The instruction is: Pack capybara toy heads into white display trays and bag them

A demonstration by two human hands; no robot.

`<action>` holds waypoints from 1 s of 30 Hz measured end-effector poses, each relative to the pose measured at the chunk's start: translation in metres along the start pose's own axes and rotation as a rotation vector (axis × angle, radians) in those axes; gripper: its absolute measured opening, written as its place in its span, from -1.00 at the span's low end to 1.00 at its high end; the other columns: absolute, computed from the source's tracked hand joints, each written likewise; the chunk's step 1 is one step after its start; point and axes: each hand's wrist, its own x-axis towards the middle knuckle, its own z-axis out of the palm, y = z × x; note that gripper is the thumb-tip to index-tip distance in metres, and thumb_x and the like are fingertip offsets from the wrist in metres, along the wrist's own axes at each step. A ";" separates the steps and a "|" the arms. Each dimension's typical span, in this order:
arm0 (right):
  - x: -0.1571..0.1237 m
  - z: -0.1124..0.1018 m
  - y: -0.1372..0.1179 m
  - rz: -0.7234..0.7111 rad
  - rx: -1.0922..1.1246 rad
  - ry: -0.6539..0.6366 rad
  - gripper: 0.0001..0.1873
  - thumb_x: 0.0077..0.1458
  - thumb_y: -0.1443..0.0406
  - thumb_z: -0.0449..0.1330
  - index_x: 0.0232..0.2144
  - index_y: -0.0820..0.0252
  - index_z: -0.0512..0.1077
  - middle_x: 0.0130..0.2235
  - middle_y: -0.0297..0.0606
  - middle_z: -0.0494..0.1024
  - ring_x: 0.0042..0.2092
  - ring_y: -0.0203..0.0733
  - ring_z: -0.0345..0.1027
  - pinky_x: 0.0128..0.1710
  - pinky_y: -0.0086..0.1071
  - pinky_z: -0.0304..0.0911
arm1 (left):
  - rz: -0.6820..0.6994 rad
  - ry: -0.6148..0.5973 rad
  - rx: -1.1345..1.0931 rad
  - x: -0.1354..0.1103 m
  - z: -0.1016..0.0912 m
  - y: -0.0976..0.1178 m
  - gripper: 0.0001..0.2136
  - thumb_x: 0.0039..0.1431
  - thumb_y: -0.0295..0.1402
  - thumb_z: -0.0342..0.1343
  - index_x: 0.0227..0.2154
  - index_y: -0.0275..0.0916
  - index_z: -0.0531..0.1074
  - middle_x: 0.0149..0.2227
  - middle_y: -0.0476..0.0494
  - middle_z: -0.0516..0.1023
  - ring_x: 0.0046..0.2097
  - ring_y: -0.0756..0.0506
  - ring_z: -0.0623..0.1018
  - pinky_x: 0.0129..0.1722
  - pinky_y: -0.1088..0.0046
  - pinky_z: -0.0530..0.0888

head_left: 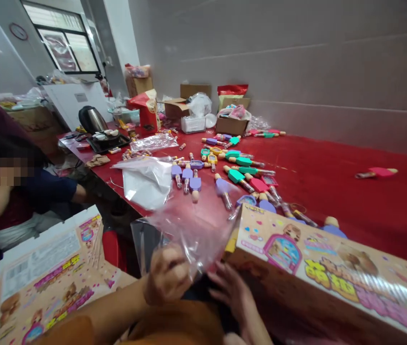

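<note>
My left hand (pixel 167 273) pinches the gathered neck of a clear plastic bag (pixel 185 235), which billows up and away from me. My right hand (pixel 232 292) is open, with its fingers spread just below the bag and next to the near corner of a printed cardboard toy box (pixel 318 268). That glossy box, pink and cream, lies tilted at the lower right. Beyond it, several stick-shaped toy figures (pixel 237 176) with purple, green and pink bodies and clear tubes lie scattered on a red table covering (pixel 332 201).
A seated person in a dark blue sleeve (pixel 50 189) is at the left, beyond a flat printed carton (pixel 48 273). A clear plastic sheet (pixel 145 182), a steel kettle (pixel 91 120), a dark tray (pixel 108 141), a white basket (pixel 192 124) and cardboard boxes (pixel 232 125) stand along the table's far end.
</note>
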 end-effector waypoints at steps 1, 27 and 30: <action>0.009 0.010 -0.005 -0.021 0.083 -0.013 -0.26 0.05 -0.18 0.00 0.14 0.10 0.13 0.03 -0.06 0.36 -0.03 0.00 0.35 -0.20 -0.21 0.39 | 0.082 -0.061 -0.074 -0.005 -0.004 0.011 -0.91 0.13 -0.45 0.01 -0.33 -0.13 0.37 -0.44 -0.04 0.44 -0.38 -0.04 0.49 -0.37 0.47 0.45; 0.020 0.068 -0.027 0.084 0.183 -0.260 -0.71 0.18 0.10 0.02 -0.44 0.19 0.24 -0.49 -0.37 0.32 -0.45 -0.36 0.19 -0.44 -0.50 0.11 | -1.173 -0.627 -1.083 0.021 -0.076 -0.006 -0.49 0.06 0.10 0.02 -0.62 -0.31 0.34 -0.56 -0.06 0.43 -0.48 0.04 0.38 -0.43 0.55 0.39; 0.017 0.063 -0.003 0.140 -0.023 -0.258 -0.68 0.20 0.16 -0.04 -0.54 0.20 0.15 -0.58 -0.42 0.21 -0.52 -0.40 0.08 -0.53 -0.51 -0.01 | -1.517 -0.237 -1.215 0.039 -0.093 -0.037 -0.57 0.11 -0.11 0.09 -0.69 -0.27 0.14 -0.69 0.10 0.19 -0.66 0.15 0.14 -0.70 0.69 0.19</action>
